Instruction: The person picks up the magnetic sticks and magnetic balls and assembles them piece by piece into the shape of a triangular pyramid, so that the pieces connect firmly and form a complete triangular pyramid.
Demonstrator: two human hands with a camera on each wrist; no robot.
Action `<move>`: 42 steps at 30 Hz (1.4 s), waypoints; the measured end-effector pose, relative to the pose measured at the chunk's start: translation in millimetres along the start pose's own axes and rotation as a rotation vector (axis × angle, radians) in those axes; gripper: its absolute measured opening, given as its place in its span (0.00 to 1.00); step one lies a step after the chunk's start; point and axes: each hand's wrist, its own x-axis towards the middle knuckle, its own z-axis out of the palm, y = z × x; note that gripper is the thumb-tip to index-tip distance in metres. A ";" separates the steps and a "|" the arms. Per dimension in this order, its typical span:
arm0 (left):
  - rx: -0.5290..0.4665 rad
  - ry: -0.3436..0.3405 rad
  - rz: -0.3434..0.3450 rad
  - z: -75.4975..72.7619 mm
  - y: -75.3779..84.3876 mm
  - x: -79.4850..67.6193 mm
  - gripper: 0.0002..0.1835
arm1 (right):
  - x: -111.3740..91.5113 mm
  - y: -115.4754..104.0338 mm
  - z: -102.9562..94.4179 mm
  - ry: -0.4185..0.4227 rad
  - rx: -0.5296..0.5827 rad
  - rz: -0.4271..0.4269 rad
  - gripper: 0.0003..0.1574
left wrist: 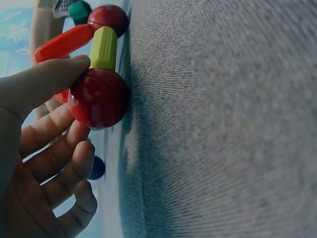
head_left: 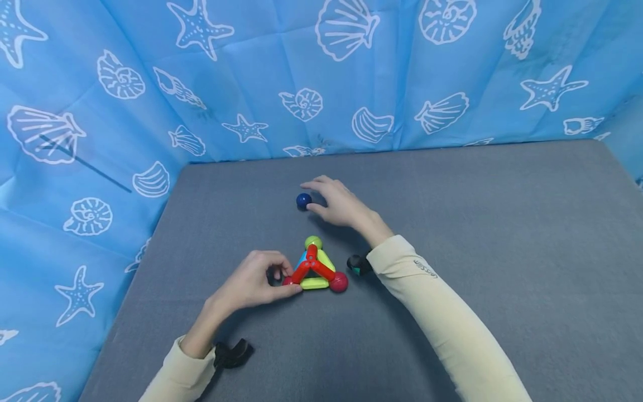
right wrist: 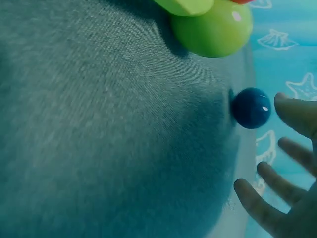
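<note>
A triangular frame of toy rods and balls lies on the table. Its red rods (head_left: 311,264) meet at the middle, yellow-green rods (head_left: 314,283) and a light blue one form sides, and a green ball (head_left: 313,242) marks the far corner. At the right corner is a red ball (head_left: 339,282). My left hand (head_left: 251,282) pinches the near-left red ball (left wrist: 100,99) between thumb and fingers. Beyond the frame, my right hand (head_left: 342,205) hovers with fingers spread beside a loose dark blue ball (head_left: 303,201). In the right wrist view a small gap separates the thumb from that ball (right wrist: 251,108).
Grey cloth covers the table (head_left: 502,251). A blue curtain (head_left: 301,67) with white shells and starfish hangs along the back and left. Black wrist devices sit under the left wrist (head_left: 233,354) and the right sleeve (head_left: 358,264).
</note>
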 end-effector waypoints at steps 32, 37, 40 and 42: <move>-0.142 -0.014 -0.046 9.6 1.9 25.1 0.12 | -56.0 -8.2 -34.6 0.097 0.137 -0.066 0.22; -0.171 0.015 -0.032 12.5 3.9 28.6 0.11 | -79.6 -18.7 -37.9 0.091 0.143 -0.157 0.21; -0.183 0.030 -0.017 14.4 4.9 30.3 0.10 | -87.1 -23.2 -33.7 0.068 0.124 -0.175 0.21; -0.182 0.036 -0.008 16.0 5.3 31.6 0.10 | -90.4 -25.1 -30.7 0.058 0.106 -0.173 0.21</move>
